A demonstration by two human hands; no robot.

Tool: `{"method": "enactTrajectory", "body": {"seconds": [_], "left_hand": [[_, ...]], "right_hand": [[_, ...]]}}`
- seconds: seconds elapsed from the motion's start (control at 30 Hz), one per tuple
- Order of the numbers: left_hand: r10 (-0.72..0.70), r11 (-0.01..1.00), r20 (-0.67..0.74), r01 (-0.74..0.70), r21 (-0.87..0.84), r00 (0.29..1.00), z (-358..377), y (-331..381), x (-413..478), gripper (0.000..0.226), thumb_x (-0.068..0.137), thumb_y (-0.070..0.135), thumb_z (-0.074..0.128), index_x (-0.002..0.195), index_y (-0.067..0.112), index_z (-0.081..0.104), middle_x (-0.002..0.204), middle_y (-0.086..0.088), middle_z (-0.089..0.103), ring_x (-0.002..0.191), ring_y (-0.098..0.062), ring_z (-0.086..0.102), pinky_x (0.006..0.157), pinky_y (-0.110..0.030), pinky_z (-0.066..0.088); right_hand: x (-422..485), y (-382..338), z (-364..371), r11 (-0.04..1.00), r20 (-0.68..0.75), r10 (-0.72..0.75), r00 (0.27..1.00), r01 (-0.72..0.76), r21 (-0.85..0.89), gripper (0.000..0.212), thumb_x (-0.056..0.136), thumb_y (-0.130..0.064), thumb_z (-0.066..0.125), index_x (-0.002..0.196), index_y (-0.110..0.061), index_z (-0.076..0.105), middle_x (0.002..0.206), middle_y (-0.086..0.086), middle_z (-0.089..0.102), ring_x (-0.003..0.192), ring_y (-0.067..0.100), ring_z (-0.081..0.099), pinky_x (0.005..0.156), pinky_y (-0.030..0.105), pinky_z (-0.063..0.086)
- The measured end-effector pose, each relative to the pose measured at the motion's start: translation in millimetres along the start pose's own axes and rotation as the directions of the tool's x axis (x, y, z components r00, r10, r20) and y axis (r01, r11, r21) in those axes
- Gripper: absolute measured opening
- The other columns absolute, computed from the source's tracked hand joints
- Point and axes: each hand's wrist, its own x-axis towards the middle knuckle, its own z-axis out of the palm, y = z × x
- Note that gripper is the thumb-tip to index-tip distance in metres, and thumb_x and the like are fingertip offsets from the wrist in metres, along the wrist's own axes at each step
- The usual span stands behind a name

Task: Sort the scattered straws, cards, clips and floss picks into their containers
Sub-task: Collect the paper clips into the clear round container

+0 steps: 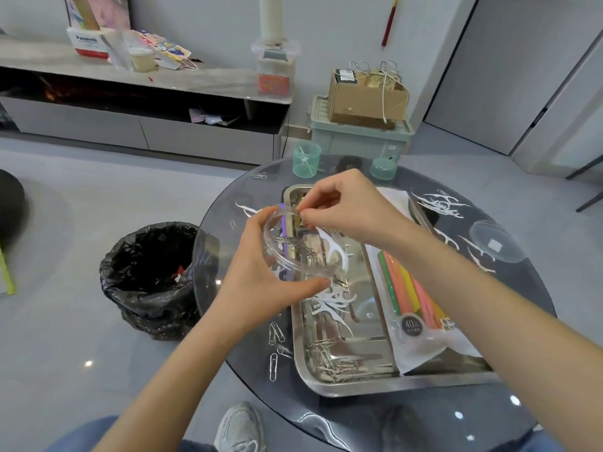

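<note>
My left hand [257, 282] grips a clear round dish [293, 246], tilted above the steel tray [305, 360]; several paper clips lie inside the dish. My right hand [346, 207] pinches a small clip at the dish's far rim. A pile of paper clips [332, 360] sits in the tray's near left corner. Loose clips [275, 347] lie on the glass table left of the tray. A bag of coloured straws [411, 298] lies across the tray's right side. A green cup [306, 158] holding floss picks stands at the table's far edge.
The cup's green lid [383, 168] sits at the far edge, a clear round lid [496, 241] at the right. A black-lined bin [153, 275] stands on the floor to the left. The round glass table [424, 415] bears white markings.
</note>
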Motion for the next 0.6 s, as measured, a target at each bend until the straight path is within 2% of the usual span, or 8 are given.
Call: {"method": "enactTrajectory", "body": {"seconds": [0.13,0.3,0.4,0.5,0.6], "left_hand": [[0.022,1.000,-0.010,-0.022,0.015,1.000,-1.0,1.7,-4.0,0.089,0.055,0.025,0.090,0.119,0.044,0.030,0.118,0.030,0.041,0.107,0.030,0.038,0.080,0.009,0.029],[0.008,1.000,-0.022,-0.008,0.020,1.000,-0.9,0.5,-11.6,0.096,0.056,0.030,0.089,0.129,0.039,0.028,0.122,0.033,0.038,0.111,0.030,0.034,0.080,0.009,0.028],[0.001,1.000,-0.025,-0.001,0.021,1.000,0.0,1.9,-14.4,0.098,0.054,0.035,0.089,0.131,0.039,0.028,0.125,0.035,0.037,0.113,0.028,0.033,0.081,0.008,0.028],[0.001,1.000,-0.028,-0.001,0.012,1.000,-0.1,3.2,-11.9,0.094,0.054,0.034,0.089,0.127,0.042,0.029,0.123,0.033,0.039,0.111,0.029,0.035,0.081,0.008,0.029],[-0.041,0.999,-0.069,0.041,0.005,0.997,-6.3,2.8,-8.2,0.107,0.046,0.047,0.086,0.136,0.032,0.030,0.127,0.027,0.040,0.116,0.023,0.036,0.089,0.001,0.032]], "right_hand": [[-2.1,4.8,-1.6,0.997,0.069,-0.034,0.997,0.029,0.074,0.013,0.077,0.006,0.065,0.076,-0.004,0.073,0.058,-0.002,0.068,0.056,0.008,0.061,0.049,0.011,0.042],[-3.5,2.6,-1.3,0.998,0.153,-0.065,0.986,0.061,0.030,0.017,0.076,0.000,0.066,0.079,-0.015,0.075,0.067,0.001,0.072,0.064,0.006,0.067,0.063,0.016,0.051],[-6.2,-1.0,-0.6,0.995,0.171,-0.071,0.983,0.058,0.075,0.025,0.075,0.002,0.067,0.087,-0.019,0.074,0.079,0.003,0.075,0.070,0.007,0.069,0.074,0.026,0.058],[-8.4,-4.3,-3.6,0.993,0.095,-0.058,0.994,0.047,0.107,0.027,0.075,0.003,0.070,0.094,-0.016,0.072,0.087,0.003,0.075,0.078,0.011,0.071,0.078,0.028,0.058],[-6.3,-1.6,-19.9,0.983,-0.078,-0.017,0.997,0.031,0.182,0.019,0.075,0.003,0.073,0.089,-0.010,0.073,0.083,0.004,0.075,0.075,0.012,0.071,0.074,0.021,0.056]]}}
